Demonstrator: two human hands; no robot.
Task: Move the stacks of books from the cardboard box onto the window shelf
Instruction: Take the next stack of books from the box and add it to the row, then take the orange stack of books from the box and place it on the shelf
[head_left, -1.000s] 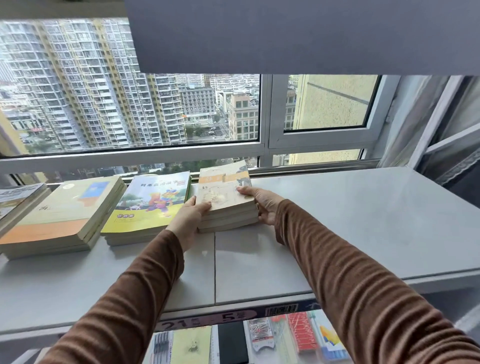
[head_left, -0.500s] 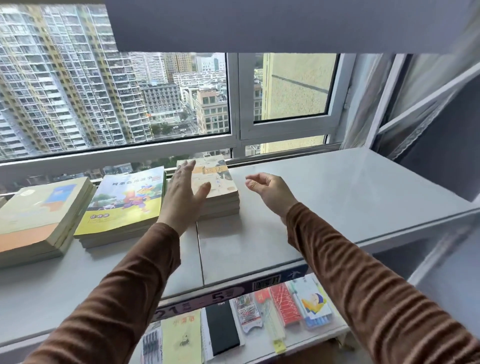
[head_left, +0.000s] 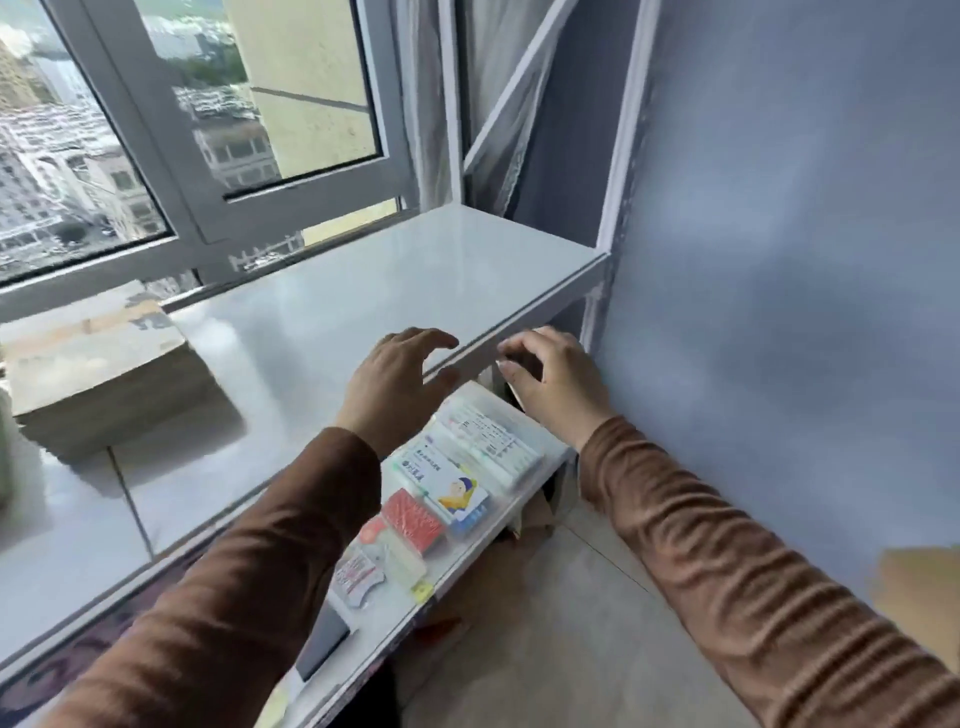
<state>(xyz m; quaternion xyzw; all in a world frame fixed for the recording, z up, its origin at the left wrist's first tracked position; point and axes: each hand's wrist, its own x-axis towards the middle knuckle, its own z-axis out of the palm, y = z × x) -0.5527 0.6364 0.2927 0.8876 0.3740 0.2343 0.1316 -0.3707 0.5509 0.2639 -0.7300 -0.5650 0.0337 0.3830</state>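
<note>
A stack of books (head_left: 104, 374) with a pale cover lies on the white window shelf (head_left: 395, 275) at the far left, blurred by camera motion. My left hand (head_left: 395, 387) hovers over the shelf's front edge, fingers loosely spread, holding nothing. My right hand (head_left: 556, 382) hangs just past the shelf's right end, fingers loosely curled and empty. Both hands are well to the right of the stack. A brown corner that may be the cardboard box (head_left: 919, 587) shows at the right edge.
A lower ledge (head_left: 467, 556) under the shelf carries several small stationery packs (head_left: 457, 488). A blue-grey wall (head_left: 779, 260) closes off the right side. The window frame (head_left: 311, 197) runs behind the shelf, and the pale floor (head_left: 561, 649) lies below.
Both hands let go of the stack and pulled back from it. My view swung right and down, so the other stacks left the frame and the wall and floor came in.
</note>
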